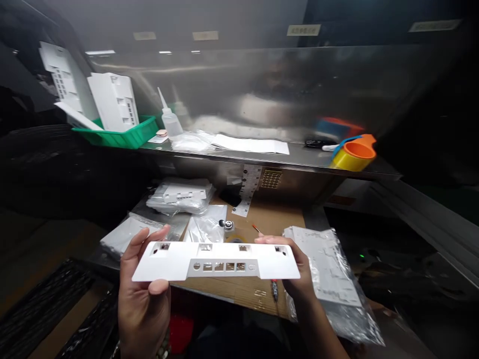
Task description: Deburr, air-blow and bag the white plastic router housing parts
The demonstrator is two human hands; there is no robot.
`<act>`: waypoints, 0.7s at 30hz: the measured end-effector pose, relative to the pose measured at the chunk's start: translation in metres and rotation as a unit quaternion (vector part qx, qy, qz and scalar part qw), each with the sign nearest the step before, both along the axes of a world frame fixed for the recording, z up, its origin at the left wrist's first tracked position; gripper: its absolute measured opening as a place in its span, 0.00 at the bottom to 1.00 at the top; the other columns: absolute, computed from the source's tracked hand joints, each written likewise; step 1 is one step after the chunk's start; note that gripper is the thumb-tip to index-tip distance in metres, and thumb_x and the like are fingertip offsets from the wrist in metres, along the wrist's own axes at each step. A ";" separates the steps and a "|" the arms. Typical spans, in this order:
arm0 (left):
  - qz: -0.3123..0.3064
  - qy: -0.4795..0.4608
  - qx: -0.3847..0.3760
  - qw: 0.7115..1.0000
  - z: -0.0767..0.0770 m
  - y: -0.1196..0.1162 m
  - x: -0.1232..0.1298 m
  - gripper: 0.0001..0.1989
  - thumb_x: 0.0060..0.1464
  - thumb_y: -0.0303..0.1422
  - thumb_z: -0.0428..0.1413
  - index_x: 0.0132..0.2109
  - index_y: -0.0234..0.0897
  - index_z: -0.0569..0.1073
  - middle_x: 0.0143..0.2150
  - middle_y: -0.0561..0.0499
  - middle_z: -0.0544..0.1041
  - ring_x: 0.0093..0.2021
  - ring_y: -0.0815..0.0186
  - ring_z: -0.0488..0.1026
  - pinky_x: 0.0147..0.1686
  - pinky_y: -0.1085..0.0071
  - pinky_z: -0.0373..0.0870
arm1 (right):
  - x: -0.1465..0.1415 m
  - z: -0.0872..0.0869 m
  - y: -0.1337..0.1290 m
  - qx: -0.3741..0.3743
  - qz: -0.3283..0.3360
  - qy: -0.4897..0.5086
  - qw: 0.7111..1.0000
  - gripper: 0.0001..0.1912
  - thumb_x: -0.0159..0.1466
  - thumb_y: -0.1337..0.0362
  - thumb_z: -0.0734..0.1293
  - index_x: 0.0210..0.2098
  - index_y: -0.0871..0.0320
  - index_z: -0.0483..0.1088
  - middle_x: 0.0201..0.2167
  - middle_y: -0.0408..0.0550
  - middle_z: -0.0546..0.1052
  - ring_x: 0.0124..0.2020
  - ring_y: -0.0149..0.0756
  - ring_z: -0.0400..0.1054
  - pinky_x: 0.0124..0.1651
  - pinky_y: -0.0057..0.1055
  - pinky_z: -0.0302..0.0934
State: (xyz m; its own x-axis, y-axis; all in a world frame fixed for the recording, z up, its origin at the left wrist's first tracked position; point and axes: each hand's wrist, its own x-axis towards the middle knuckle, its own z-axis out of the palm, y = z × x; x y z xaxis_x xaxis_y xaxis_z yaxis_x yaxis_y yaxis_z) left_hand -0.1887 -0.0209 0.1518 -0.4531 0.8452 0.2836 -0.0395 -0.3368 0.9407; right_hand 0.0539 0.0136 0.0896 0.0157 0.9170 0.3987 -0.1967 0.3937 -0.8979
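A white plastic housing panel (172, 263) spans the space between my two hands, above the cardboard-covered bench. Along its lower middle runs a grey recessed strip with a row of port cutouts, and several small notches line its top edge. My left hand (144, 294) grips the left end, thumb below and fingers behind. At the right end, my right hand (299, 267) holds it with fingers over the top edge; its thumb is hidden. Beneath the panel, a dark-handled tool with a red part (274, 290) lies on the cardboard (224, 290).
Bagged white panels (329, 269) lie at right, with more bagged parts (183, 195) at left. On the metal shelf (232, 157) stand a green bin (127, 137) of white panels, a squeeze bottle (171, 122) and a yellow-orange tape roll (354, 155). A small round jar (228, 226) sits behind the panel.
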 end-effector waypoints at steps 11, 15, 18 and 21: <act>0.016 0.037 0.070 0.997 0.003 -0.001 0.005 0.38 0.45 0.53 0.68 0.61 0.49 0.71 0.57 0.48 0.73 0.73 0.46 0.55 0.70 0.55 0.55 | -0.003 -0.018 0.012 0.032 -0.004 -0.014 0.999 0.11 0.65 0.63 0.72 0.47 0.48 0.76 0.50 0.49 0.82 0.58 0.53 0.73 0.66 0.61 0.59; 0.005 0.038 0.078 0.996 -0.002 -0.002 0.007 0.36 0.46 0.52 0.68 0.61 0.49 0.71 0.55 0.47 0.74 0.73 0.44 0.54 0.69 0.51 0.54 | -0.001 -0.023 0.012 0.033 -0.015 -0.018 0.999 0.12 0.65 0.65 0.71 0.48 0.49 0.76 0.51 0.49 0.81 0.59 0.55 0.72 0.65 0.64 0.61; -0.005 0.013 0.070 0.997 -0.003 -0.004 0.003 0.31 0.50 0.41 0.69 0.60 0.50 0.72 0.55 0.49 0.75 0.73 0.45 0.52 0.70 0.51 0.53 | 0.002 -0.027 0.009 0.078 -0.033 -0.034 0.996 0.12 0.66 0.61 0.71 0.49 0.48 0.77 0.52 0.49 0.81 0.59 0.58 0.72 0.64 0.68 0.60; -0.061 -0.108 0.022 0.992 -0.003 0.000 -0.012 0.31 0.53 0.37 0.64 0.64 0.50 0.70 0.66 0.49 0.69 0.75 0.46 0.49 0.68 0.50 0.58 | 0.010 -0.029 0.000 0.121 -0.083 -0.075 0.986 0.10 0.67 0.54 0.69 0.47 0.43 0.79 0.51 0.44 0.82 0.61 0.59 0.70 0.65 0.71 0.56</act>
